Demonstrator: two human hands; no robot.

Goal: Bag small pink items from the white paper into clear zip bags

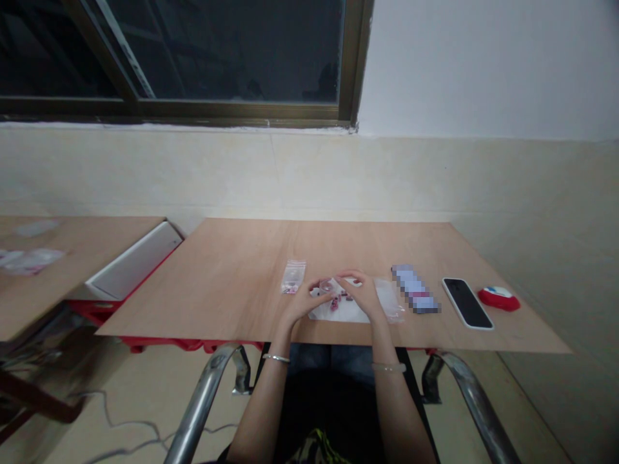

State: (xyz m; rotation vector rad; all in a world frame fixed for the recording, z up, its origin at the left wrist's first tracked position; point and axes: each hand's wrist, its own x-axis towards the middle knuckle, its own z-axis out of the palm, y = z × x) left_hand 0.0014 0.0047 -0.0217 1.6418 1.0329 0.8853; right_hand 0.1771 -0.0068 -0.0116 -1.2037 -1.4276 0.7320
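Observation:
My left hand [307, 301] and my right hand [363, 296] face each other above a clear plastic sheet or bag [389, 301] on the wooden table. Both have curved fingers, thumb and fingertips brought toward each other. Between the fingertips is a small, see-through piece [327, 285], too faint to name. Just below the fingers, small dark red pieces [334, 303] lie on the plastic; they look like beads. Left of my left hand lies a small clear zip bag [293, 276] with tiny reddish pieces near its bottom.
Right of the hands are a blurred-out flat object [416, 289], a white-edged phone [467, 303] and a red, rounded item [499, 298]. Another table [72, 258] with plastic bags [31, 260] stands at left. Metal armrests [206, 399] flank my lap below the wooden table [232, 277].

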